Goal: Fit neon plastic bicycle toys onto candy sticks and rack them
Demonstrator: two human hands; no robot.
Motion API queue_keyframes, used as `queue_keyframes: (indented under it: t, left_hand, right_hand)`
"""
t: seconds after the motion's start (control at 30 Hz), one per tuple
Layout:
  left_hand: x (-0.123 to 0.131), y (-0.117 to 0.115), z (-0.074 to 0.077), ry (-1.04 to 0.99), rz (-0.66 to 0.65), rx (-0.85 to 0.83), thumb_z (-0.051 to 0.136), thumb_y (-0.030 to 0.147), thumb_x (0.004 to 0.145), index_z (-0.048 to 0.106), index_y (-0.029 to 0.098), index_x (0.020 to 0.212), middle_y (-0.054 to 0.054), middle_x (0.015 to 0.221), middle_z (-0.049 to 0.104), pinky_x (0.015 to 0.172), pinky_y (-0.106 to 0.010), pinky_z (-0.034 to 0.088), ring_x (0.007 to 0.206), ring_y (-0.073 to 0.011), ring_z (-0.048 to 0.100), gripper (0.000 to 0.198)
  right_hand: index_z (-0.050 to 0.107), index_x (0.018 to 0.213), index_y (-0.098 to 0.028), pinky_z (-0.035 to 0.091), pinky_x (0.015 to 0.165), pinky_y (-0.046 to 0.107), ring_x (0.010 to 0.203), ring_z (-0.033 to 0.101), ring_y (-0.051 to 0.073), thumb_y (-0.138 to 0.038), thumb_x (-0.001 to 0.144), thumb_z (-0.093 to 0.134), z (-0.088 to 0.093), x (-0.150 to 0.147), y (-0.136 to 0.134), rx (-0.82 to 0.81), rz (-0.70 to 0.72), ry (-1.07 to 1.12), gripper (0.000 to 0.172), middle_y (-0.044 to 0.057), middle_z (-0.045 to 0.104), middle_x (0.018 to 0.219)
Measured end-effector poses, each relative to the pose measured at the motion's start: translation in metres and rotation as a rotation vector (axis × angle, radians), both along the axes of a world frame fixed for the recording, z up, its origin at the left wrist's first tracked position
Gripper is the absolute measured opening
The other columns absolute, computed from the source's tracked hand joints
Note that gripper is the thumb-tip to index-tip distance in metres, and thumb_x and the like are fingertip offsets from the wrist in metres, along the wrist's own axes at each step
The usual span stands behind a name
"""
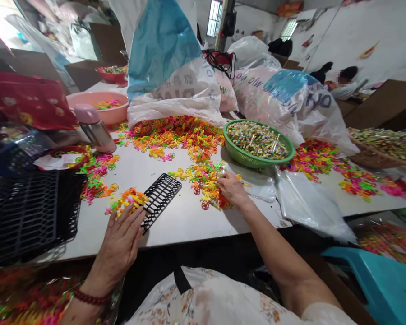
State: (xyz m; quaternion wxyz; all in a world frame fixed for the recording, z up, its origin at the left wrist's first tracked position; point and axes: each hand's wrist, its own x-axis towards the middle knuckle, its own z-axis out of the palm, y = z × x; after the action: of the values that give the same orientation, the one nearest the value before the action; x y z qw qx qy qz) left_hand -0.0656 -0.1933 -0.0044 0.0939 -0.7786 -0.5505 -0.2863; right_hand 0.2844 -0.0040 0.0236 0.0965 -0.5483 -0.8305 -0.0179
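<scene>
My left hand (120, 243) lies flat at the table's near edge, fingers stretched out, its fingertips on the lower end of a black plastic grid tray (159, 198) and beside a small heap of orange and yellow plastic rings (128, 201). My right hand (232, 187) reaches into a pile of bright plastic rings (206, 180) in the middle of the white table (182, 221), fingers curled among the pieces. What they pinch is too small to make out.
A green basket of wrapped candies (259, 142) stands right of the pile. Large white and blue sacks (169, 67) rise behind. A pink basin (101, 106), a steel flask (94, 128) and a stack of black grid trays (27, 212) sit left. A teal stool (385, 280) is lower right.
</scene>
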Motion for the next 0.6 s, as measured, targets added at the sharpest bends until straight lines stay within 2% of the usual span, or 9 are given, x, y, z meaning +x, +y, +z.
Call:
queue_keyframes:
  t: [0.17, 0.3, 0.37, 0.5, 0.6]
  left_hand:
    - [-0.024, -0.001, 0.008, -0.011, -0.053, -0.062, 0.045, 0.019, 0.092, 0.035, 0.031, 0.147, -0.005, 0.141, 0.054, 0.119, -0.055, 0.025, 0.141, -0.0254, 0.037, 0.057]
    - [-0.028, -0.003, 0.008, -0.033, -0.030, -0.094, 0.043, 0.021, 0.092, 0.024, 0.029, 0.152, -0.006, 0.152, 0.040, 0.120, -0.053, 0.023, 0.145, -0.0257, 0.029, 0.063]
    - [-0.024, -0.003, 0.004, -0.058, -0.011, -0.086, 0.042, 0.022, 0.093, 0.017, 0.026, 0.154, -0.007, 0.157, 0.032, 0.121, -0.051, 0.021, 0.147, -0.0257, 0.024, 0.066]
    - [-0.018, -0.001, -0.002, -0.073, 0.021, -0.075, 0.040, 0.022, 0.094, 0.011, 0.023, 0.155, -0.009, 0.159, 0.026, 0.121, -0.052, 0.018, 0.147, -0.0260, 0.021, 0.068]
    - [-0.017, -0.003, 0.004, -0.099, 0.025, -0.117, 0.037, 0.020, 0.095, 0.008, 0.022, 0.155, -0.011, 0.158, 0.028, 0.121, -0.054, 0.015, 0.147, -0.0258, 0.023, 0.066]
  right_hand:
    - [0.071, 0.086, -0.014, 0.041, 0.074, 0.027, 0.087, 0.057, 0.020, -0.013, 0.091, 0.045, 0.009, -0.022, 0.003, -0.097, -0.012, -0.188, 0.026, 0.013, 0.064, 0.099]
    - [0.069, 0.097, -0.019, 0.040, 0.069, 0.027, 0.079, 0.061, 0.019, -0.018, 0.094, 0.043, 0.021, -0.024, -0.011, -0.032, -0.081, -0.109, 0.026, 0.010, 0.068, 0.092]
    - [0.068, 0.101, -0.020, 0.042, 0.070, 0.027, 0.079, 0.062, 0.019, -0.022, 0.096, 0.043, 0.022, -0.025, -0.018, -0.041, -0.088, 0.014, 0.026, 0.008, 0.070, 0.090]
    - [0.064, 0.112, -0.021, 0.045, 0.077, 0.028, 0.086, 0.064, 0.018, -0.026, 0.095, 0.045, 0.012, -0.039, -0.028, -0.157, 0.061, 0.437, 0.027, 0.006, 0.071, 0.098]
    - [0.065, 0.104, -0.018, 0.046, 0.065, 0.027, 0.071, 0.060, 0.016, -0.037, 0.090, 0.054, -0.004, -0.060, -0.034, -0.340, 0.093, 0.738, 0.026, 0.002, 0.068, 0.082]
